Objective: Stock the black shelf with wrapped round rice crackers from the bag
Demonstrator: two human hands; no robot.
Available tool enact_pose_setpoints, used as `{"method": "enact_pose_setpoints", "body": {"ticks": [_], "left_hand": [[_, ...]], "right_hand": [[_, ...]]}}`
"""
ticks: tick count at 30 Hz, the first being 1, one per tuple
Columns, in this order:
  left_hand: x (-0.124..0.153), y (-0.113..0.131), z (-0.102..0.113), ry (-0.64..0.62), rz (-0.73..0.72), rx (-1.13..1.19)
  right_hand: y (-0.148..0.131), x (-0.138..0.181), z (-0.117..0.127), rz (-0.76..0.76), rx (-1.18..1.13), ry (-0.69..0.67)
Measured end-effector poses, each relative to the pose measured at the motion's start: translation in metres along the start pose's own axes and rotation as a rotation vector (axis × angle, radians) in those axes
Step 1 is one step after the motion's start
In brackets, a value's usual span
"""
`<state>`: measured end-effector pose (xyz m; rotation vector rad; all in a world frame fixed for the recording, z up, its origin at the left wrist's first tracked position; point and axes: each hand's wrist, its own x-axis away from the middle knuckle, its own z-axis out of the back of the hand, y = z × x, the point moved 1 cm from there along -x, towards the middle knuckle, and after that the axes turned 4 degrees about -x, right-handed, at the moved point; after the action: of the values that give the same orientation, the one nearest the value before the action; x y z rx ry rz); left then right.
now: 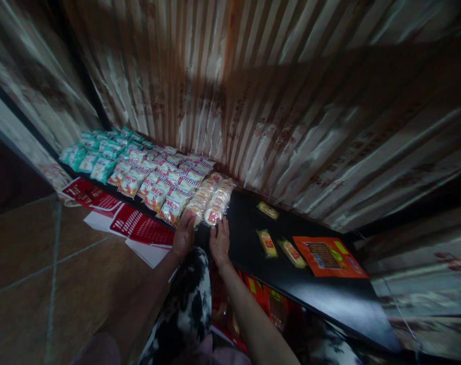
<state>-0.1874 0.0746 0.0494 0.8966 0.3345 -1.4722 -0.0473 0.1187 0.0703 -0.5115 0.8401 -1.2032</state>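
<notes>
My left hand [184, 235] rests at the front end of a row of round wrapped cakes [205, 196], its fingertips against the nearest packet. At the front of the neighbouring row of clear-wrapped cakes [220, 199], my right hand [220, 242] has its fingers stretched out and touching the lower edge of the front packet. Neither hand lifts anything; both rows lie on the black shelf [241, 233]. Just left of these rows lie several white snack bags [172, 205] with striped tops.
Green-and-white bags [103, 168] fill the shelf's far left. On the right lie small yellow packets [267, 243] and an orange pack [329, 257]. Red basket-patterned boxes [141, 226] stand below the front edge. Behind hangs a pleated, printed plastic-like curtain [253, 101].
</notes>
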Motion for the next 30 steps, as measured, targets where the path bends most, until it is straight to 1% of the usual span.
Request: {"method": "enact_pose_setpoints", "body": {"ticks": [3,7,10,13,16,21,25,30], "left_hand": [[0.004,0.000,-0.003,0.001,-0.032,-0.002],[0.005,-0.003,-0.007,0.000,-0.045,-0.028],[0.004,-0.004,-0.005,0.006,-0.064,-0.032],[0.000,-0.001,0.000,-0.009,-0.066,-0.034],[-0.008,0.010,0.005,-0.002,-0.050,-0.041],[-0.031,0.046,0.005,0.052,0.067,-0.042],[-0.042,0.068,-0.004,-0.016,0.078,-0.056],[-0.050,0.074,-0.018,-0.075,0.076,-0.085]], "right_hand": [[0.000,0.000,0.000,0.037,0.030,-0.004],[0.001,-0.003,0.001,0.035,0.026,-0.042],[0.003,-0.004,0.002,0.033,0.000,-0.064],[0.004,-0.004,0.004,-0.008,-0.054,-0.049],[0.003,-0.006,0.007,-0.081,-0.143,-0.040],[-0.002,-0.017,0.012,-0.243,-0.359,-0.022],[-0.003,-0.027,0.014,-0.328,-0.525,0.018],[-0.002,-0.037,0.016,-0.375,-0.636,0.047]]}}
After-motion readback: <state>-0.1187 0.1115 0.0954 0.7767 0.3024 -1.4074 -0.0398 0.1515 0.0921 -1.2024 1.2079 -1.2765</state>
